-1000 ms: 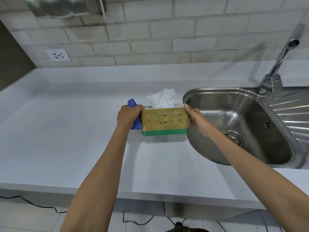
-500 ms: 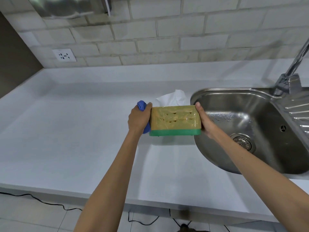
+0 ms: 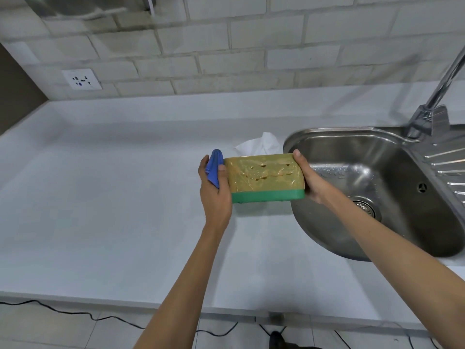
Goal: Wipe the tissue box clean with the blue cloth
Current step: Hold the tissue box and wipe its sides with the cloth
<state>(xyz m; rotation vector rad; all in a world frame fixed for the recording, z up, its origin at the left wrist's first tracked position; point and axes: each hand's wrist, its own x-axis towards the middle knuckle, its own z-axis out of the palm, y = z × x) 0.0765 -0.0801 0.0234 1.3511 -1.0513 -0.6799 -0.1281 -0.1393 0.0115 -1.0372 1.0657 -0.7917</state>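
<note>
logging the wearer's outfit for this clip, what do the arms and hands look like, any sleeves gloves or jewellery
Both forearms are bare up to the frame edge, with no sleeves in view. The left hand and right hand wear no gloves, and no rings, watch or wristbands show. No markings are visible.

one tissue box (image 3: 264, 176), one blue cloth (image 3: 214, 170), two hands, one sink (image 3: 377, 172)

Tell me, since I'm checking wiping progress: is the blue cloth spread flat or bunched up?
Bunched up. The blue cloth is wadded in the left hand, pressed against the tissue box's left end.
</note>
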